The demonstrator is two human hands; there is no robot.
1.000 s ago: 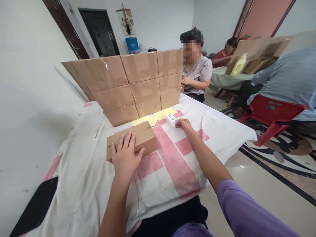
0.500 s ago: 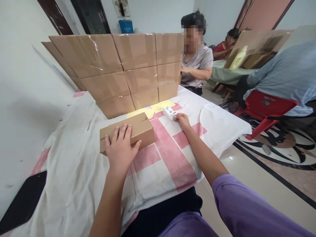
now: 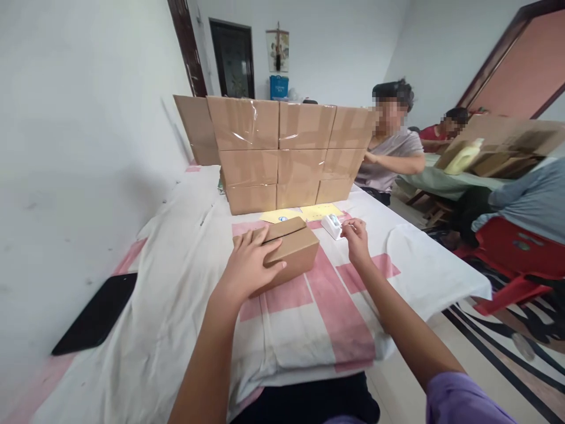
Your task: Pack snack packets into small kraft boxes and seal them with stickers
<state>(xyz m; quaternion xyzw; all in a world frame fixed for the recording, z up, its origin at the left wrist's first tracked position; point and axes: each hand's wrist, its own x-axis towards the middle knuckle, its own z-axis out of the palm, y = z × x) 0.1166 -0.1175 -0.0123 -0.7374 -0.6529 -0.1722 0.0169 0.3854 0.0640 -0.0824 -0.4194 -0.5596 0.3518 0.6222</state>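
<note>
A closed brown cardboard box [image 3: 295, 254] lies on the table before me. My left hand [image 3: 251, 259] is draped over its left part, fingers spread across the top and thumb down the near side. Just right of the box stands a small white tape dispenser [image 3: 331, 227]. At the dispenser's right end my right hand [image 3: 356, 238] is closed in a pinch, on what looks like the end of the clear tape; the strip itself barely shows.
A wall of taped cardboard boxes [image 3: 300, 153] stands behind, with yellow paper sheets [image 3: 320, 212] at its foot. A black phone-like slab [image 3: 97, 312] lies at left on the cloth-covered table [image 3: 176, 282]. Beyond the boxes sits a person [image 3: 391, 153]; another sits on a red chair [image 3: 516, 253].
My view has swung left, so everything sits farther right in it. My left hand stays on the box, its wrist turned somewhat more. The right fingertips remain by the dispenser's end, slightly raised.
</note>
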